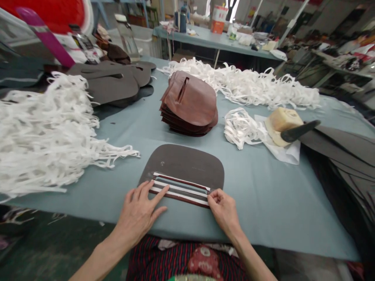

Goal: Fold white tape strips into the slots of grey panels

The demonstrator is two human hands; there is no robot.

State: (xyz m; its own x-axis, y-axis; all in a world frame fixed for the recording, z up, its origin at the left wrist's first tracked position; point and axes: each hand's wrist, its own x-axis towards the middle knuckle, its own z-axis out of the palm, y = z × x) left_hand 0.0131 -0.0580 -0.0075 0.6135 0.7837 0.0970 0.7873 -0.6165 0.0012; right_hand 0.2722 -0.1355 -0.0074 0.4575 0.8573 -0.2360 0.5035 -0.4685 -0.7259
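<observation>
A dark grey-brown leather panel (pixel 184 160) with rounded far corners lies flat on the table before me. A long slot runs across its near part, with white strips (pixel 178 187) along the slot's edges and the panel's near edge. My left hand (pixel 140 210) rests with fingers spread, the fingertips on the panel's left side and on a strip. At the right end of the strips, my right hand (pixel 224 208) has thumb and forefinger pinched together on a white strip's end; the fingers partly hide it.
Beyond the panel stands a stack of reddish-brown leather pieces (pixel 193 101). White strips are heaped at left (pixel 43 136), with another heap (pixel 249 86) at the back. On the right are a small strip bundle (pixel 241 127), a yellowish block (pixel 284 121), a dark-handled tool (pixel 300 130) and dark sheets (pixel 345 156).
</observation>
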